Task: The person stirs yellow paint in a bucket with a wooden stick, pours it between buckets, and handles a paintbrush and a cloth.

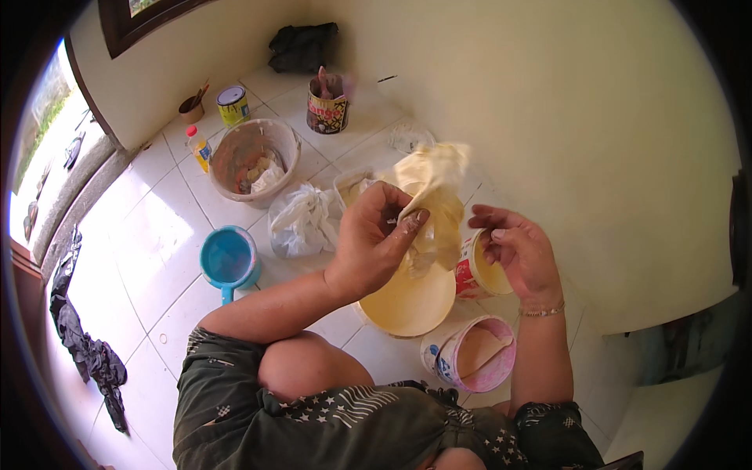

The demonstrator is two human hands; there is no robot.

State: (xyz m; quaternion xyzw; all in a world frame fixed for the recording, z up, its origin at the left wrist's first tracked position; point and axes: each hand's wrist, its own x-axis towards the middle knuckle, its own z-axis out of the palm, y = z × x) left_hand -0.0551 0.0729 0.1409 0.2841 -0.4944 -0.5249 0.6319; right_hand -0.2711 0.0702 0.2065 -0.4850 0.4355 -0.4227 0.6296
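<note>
Pinched between the thumb and fingers of my left hand (374, 239) is a crumpled, cream-stained plastic bag (440, 205), its upper part blurred by motion. Pale flecks stick to that thumb. To the right of the bag, my right hand (521, 254) is raised with its fingers loosely bent and apart, nothing visible in them. Below the bag, partly covered by it, stands a round tub of cream paint (409, 305). A red and white bucket (468, 276) with cream inside is tipped on its side behind my right hand.
Nearer me is a pink-rimmed bucket (505, 366). Left lie a white plastic bag (305, 215), a blue dipper (229, 257) and a dirty basin (227, 153). Behind stand a paint can (233, 106), a bottle (200, 149) and a can with a brush (327, 110). A wall (580, 141) rises right.
</note>
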